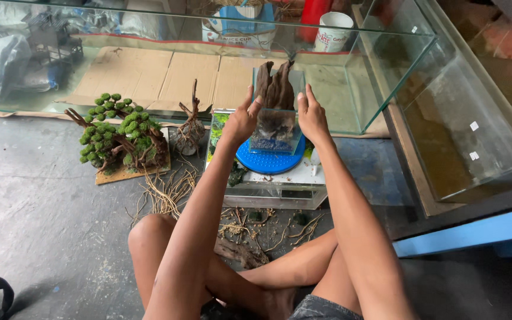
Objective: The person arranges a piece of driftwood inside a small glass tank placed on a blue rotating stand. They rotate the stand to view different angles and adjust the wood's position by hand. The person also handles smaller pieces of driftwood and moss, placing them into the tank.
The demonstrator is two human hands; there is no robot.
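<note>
1. Here, left hand & right hand press flat vs. opposite sides of a small glass tank w/ driftwood inside.
2. Tank sits on blue round stand atop low glass box.
3. Left: moss-ball bonsai tree, loose roots on floor.

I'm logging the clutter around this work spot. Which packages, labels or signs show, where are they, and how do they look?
Paper cup: top centre behind the glass tank, white with red print.
Box: left of the cup, white and blue, printed.
Red container: top edge, beside the cup.
Small white stickers: on the right-hand tank's glass, square.
</note>
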